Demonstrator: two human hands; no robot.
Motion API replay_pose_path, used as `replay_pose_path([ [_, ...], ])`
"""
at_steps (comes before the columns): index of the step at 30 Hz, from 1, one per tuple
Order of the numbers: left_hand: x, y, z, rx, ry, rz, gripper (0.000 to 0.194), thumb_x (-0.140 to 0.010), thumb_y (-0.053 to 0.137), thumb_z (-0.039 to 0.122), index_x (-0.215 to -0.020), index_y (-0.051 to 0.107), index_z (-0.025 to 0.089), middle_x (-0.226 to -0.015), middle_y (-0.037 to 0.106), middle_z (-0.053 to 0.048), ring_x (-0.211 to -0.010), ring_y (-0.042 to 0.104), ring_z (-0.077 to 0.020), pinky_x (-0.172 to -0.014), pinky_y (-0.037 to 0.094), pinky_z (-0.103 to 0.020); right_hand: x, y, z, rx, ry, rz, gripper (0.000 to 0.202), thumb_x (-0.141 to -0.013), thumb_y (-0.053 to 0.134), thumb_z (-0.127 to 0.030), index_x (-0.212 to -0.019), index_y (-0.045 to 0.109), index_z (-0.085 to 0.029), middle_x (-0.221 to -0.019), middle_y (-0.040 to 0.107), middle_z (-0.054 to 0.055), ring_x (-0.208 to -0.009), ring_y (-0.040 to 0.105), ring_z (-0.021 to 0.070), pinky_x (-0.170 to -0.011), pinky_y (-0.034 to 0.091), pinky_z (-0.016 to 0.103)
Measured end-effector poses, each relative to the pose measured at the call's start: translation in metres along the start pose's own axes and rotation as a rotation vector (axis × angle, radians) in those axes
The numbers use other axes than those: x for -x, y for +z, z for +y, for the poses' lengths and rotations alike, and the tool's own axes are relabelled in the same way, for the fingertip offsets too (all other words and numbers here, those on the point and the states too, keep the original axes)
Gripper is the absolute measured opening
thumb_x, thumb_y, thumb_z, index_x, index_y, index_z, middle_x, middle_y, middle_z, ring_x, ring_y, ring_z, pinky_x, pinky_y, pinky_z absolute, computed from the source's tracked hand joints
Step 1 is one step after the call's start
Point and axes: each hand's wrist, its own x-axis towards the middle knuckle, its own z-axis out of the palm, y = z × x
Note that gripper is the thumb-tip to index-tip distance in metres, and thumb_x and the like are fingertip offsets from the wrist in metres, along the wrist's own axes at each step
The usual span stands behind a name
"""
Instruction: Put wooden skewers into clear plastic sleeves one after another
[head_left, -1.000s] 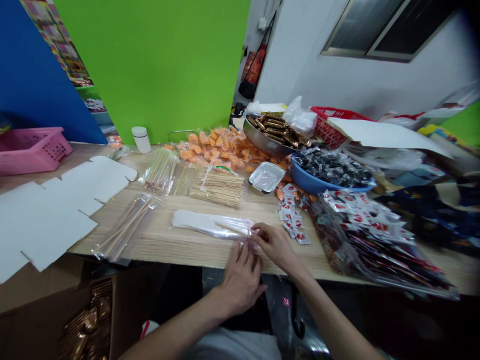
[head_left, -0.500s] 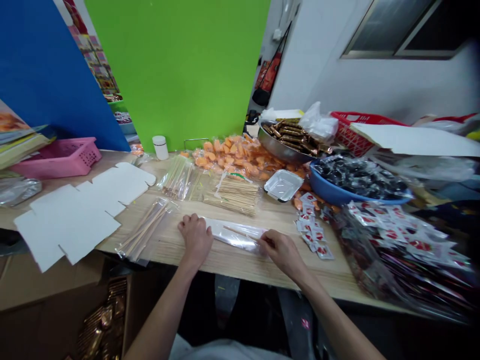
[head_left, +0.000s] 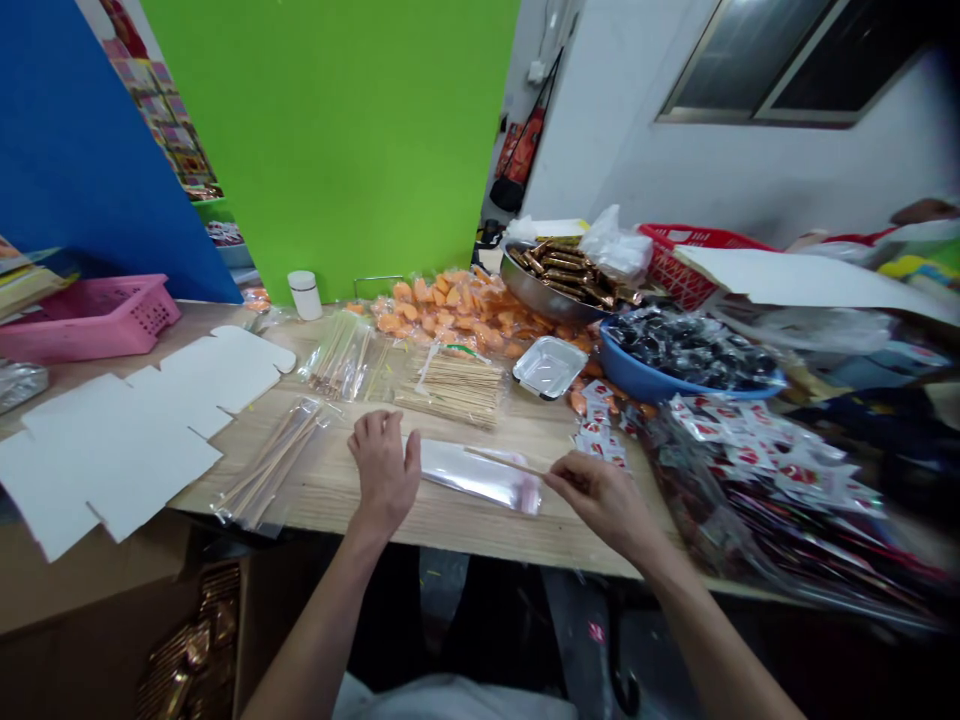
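A long clear plastic bag point(head_left: 480, 475) lies flat on the wooden table between my hands. My left hand point(head_left: 384, 468) rests on its left end, fingers spread. My right hand point(head_left: 600, 500), just beyond the bag's right end, pinches a thin wooden stick point(head_left: 504, 461) that points left over the bag. Behind the bag sits a clear pack of many sticks point(head_left: 457, 385). Another bag with several sticks point(head_left: 274, 462) lies to the left of my left hand.
White cut card point(head_left: 142, 430) and a pink basket point(head_left: 94, 318) are at left. Behind lie orange wrapped pieces point(head_left: 457, 310) and a foil tray point(head_left: 550, 367). On the right are a blue basin point(head_left: 675, 385), a steel bowl point(head_left: 544, 293) and red-and-white sachets point(head_left: 772, 450).
My right hand has moved right with the stick, off the bag's end. My left hand's fingers have straightened on the bag. The view has shifted slightly to the right.
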Motion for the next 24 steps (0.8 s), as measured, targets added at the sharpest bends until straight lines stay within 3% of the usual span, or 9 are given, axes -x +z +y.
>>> replay_pose_path([
  [2, -0.001, -0.015, 0.019, 0.054, 0.255, -0.050, 0.028, -0.086, 0.042, 0.024, -0.107, 0.057, 0.013, -0.114, 0.055, -0.013, -0.115, 0.040, -0.0284, -0.093, 0.031, -0.042, 0.002, -0.003, -0.014, -0.011, -0.054, -0.066, 0.023, -0.083, 0.049, -0.032, -0.068, 0.061, -0.019, -0.068, 0.061, 0.003, -0.060, 0.054, 0.0156, -0.056, 0.039, 0.027],
  [4, 0.000, -0.025, 0.035, 0.114, 0.489, -0.270, 0.023, -0.087, 0.041, 0.022, -0.093, 0.061, 0.015, -0.101, 0.062, -0.011, -0.105, 0.049, -0.0261, -0.091, 0.033, -0.040, 0.003, -0.003, -0.030, -0.017, -0.105, -0.102, 0.021, -0.084, 0.048, -0.028, -0.070, 0.062, -0.019, -0.071, 0.061, 0.004, -0.062, 0.055, 0.0152, -0.058, 0.039, 0.026],
  [6, 0.003, -0.028, 0.045, 0.172, 0.571, -0.497, 0.024, -0.087, 0.041, 0.023, -0.078, 0.062, 0.016, -0.079, 0.064, -0.009, -0.082, 0.057, -0.0226, -0.081, 0.038, -0.036, 0.004, -0.004, -0.041, -0.018, -0.157, -0.116, 0.020, -0.084, 0.047, -0.025, -0.074, 0.063, -0.020, -0.073, 0.060, 0.004, -0.064, 0.056, 0.0150, -0.058, 0.040, 0.026],
  [9, 0.010, -0.022, 0.044, 0.260, 0.484, -0.643, 0.027, -0.087, 0.042, 0.024, -0.067, 0.059, 0.017, -0.062, 0.060, -0.005, -0.061, 0.055, -0.0180, -0.064, 0.038, -0.028, 0.003, -0.009, -0.044, -0.022, -0.192, -0.086, 0.019, -0.085, 0.047, -0.027, -0.083, 0.065, -0.020, -0.077, 0.061, 0.005, -0.068, 0.057, 0.0162, -0.062, 0.042, 0.027],
  [13, 0.016, -0.015, 0.032, 0.372, 0.368, -0.631, 0.029, -0.086, 0.040, 0.022, -0.062, 0.057, 0.019, -0.058, 0.056, -0.002, -0.054, 0.050, -0.0143, -0.055, 0.032, -0.024, -0.002, -0.019, -0.034, -0.157, -0.039, 0.166, 0.029, -0.086, 0.046, -0.042, -0.093, 0.063, -0.020, -0.091, 0.065, 0.009, -0.089, 0.059, 0.0220, -0.079, 0.045, 0.033],
  [15, 0.018, -0.014, 0.031, 0.448, 0.336, -0.624, 0.029, -0.086, 0.041, 0.022, -0.061, 0.056, 0.018, -0.055, 0.053, 0.000, -0.052, 0.047, -0.0129, -0.053, 0.030, -0.023, -0.002, -0.016, -0.035, -0.289, 0.059, 0.215, 0.039, -0.089, 0.036, -0.046, -0.103, 0.060, -0.019, -0.102, 0.065, 0.010, -0.100, 0.058, 0.0228, -0.087, 0.043, 0.036],
  [17, 0.021, -0.013, 0.035, 0.544, 0.314, -0.633, 0.030, -0.085, 0.042, 0.024, -0.060, 0.056, 0.018, -0.052, 0.051, 0.001, -0.050, 0.044, -0.0118, -0.052, 0.029, -0.022, 0.000, -0.006, -0.044, -0.412, 0.093, 0.153, 0.045, -0.091, 0.029, -0.047, -0.117, 0.053, -0.019, -0.112, 0.062, 0.010, -0.107, 0.055, 0.0221, -0.092, 0.041, 0.038],
  [21, 0.026, -0.015, 0.045, 0.738, 0.258, -0.671, 0.032, -0.086, 0.041, 0.027, -0.059, 0.054, 0.016, -0.051, 0.048, 0.002, -0.049, 0.042, -0.0102, -0.051, 0.029, -0.021, 0.005, 0.015, -0.069, -0.478, -0.023, -0.060, 0.040, -0.090, 0.036, -0.042, -0.123, 0.049, -0.021, -0.125, 0.055, 0.009, -0.119, 0.046, 0.0217, -0.103, 0.031, 0.042],
  [24, 0.029, -0.018, 0.043, 0.828, 0.176, -0.706, 0.034, -0.086, 0.042, 0.031, -0.058, 0.053, 0.016, -0.051, 0.049, 0.002, -0.050, 0.042, -0.0095, -0.051, 0.031, -0.021, 0.005, 0.018, -0.070, -0.527, 0.003, -0.047, 0.040, -0.087, 0.045, -0.039, -0.123, 0.048, -0.022, -0.125, 0.054, 0.010, -0.118, 0.047, 0.0219, -0.102, 0.032, 0.043],
])
